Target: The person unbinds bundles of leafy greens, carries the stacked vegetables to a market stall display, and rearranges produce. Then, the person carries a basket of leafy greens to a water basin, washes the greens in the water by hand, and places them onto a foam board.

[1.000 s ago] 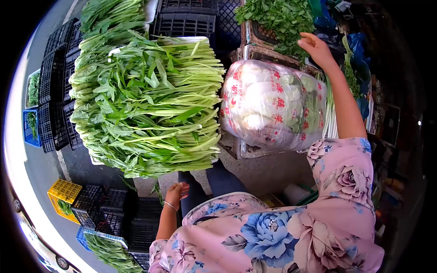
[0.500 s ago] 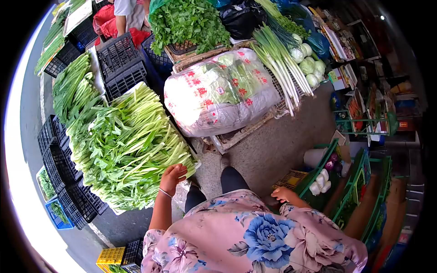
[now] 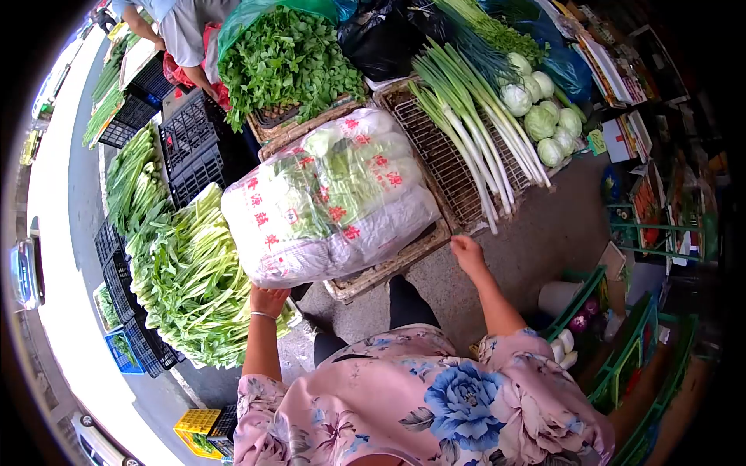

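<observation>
A large clear plastic bag [image 3: 326,202] with red printing, packed with pale green leafy vegetables, lies on a wooden-edged rack [image 3: 388,273]. My left hand [image 3: 270,299] is at the bag's near left corner and appears to touch it. Its fingers are partly hidden by the bag. To the right, my right hand [image 3: 467,252] is beside the rack's near right corner, fingers curled, with nothing visible in them. Long spring onions [image 3: 474,132] lie on the wire part of the rack, right of the bag. Leafy green stalks [image 3: 202,287] are heaped left of my left hand.
Round cabbages [image 3: 540,123] sit at the back right. Leafy greens [image 3: 291,66] and a black plastic bag [image 3: 385,43] are behind the big bag. Black crates [image 3: 194,147] stand at the left, near another person's arm [image 3: 144,27]. Green-edged shelves [image 3: 622,349] stand at the right.
My view has moved closer to the big bag. My left hand has gone from beside the stalks to the bag's corner. My right hand has reached forward to the rack's corner.
</observation>
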Available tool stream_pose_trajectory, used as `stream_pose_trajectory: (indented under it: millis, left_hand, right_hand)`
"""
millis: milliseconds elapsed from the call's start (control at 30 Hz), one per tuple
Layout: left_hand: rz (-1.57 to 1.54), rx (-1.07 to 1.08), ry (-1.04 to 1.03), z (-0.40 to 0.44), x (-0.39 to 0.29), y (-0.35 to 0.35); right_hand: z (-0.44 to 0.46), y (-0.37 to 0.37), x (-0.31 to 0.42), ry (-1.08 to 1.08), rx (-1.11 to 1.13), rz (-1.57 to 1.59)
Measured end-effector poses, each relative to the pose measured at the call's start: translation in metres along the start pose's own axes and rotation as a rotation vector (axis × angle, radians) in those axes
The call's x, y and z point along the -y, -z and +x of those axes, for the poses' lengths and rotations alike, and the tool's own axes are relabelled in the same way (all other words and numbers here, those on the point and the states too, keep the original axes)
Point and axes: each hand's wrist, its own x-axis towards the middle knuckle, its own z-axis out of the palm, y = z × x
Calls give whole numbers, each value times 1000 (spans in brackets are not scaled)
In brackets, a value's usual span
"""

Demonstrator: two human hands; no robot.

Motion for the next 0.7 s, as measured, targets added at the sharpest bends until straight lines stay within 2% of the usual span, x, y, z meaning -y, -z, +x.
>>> stream_pose_trajectory:
  millis: [33, 100, 133, 167, 200, 267, 300, 333, 367, 433, 500, 533, 600, 667, 700]
  left_hand:
    - [-9, 25, -43, 4, 5, -3]
    - [-60, 93, -111, 13, 7, -12]
    - [-113, 3, -109, 10, 7, -19]
    - [-128, 127, -163, 10, 11, -21]
    - [-140, 254, -219, 12, 13, -22]
    - [-187, 210, -200, 8, 14, -24]
    - [-215, 257, -226, 11, 15, -29]
    - [-245, 305, -253, 10, 16, -36]
    - [-276, 290, -246, 8, 17, -41]
    - [-321, 313, -246, 32, 22, -22]
    - [-386, 293, -256, 53, 26, -16]
    - [-245, 350, -263, 54, 28, -21]
    - [-204, 378, -256, 61, 27, -24]
    - [-249, 349, -238, 75, 26, -16]
    - [-263, 341, -232, 81, 25, -12]
  right_hand:
    - [33, 3, 22, 75, -65, 43]
    - [81, 12, 90, -114, -12, 318]
    - [99, 14, 124, -161, 35, 305]
    - [126, 3, 133, -20, 32, 276]
    - [141, -4, 160, 22, 78, 315]
    - [189, -29, 181, 83, 114, 417]
    - [206, -36, 196, 127, 154, 420]
    - [218, -43, 208, 128, 156, 418]
    - [229, -50, 220, 78, 258, 425]
    - [245, -76, 224, -22, 421, 432]
    - [255, -93, 216, -49, 353, 296]
    - [258, -95, 219, -51, 342, 288]
    - [255, -96, 217, 0, 261, 216]
    - [251, -95, 223, -164, 270, 223]
    - [252, -97, 224, -175, 281, 248]
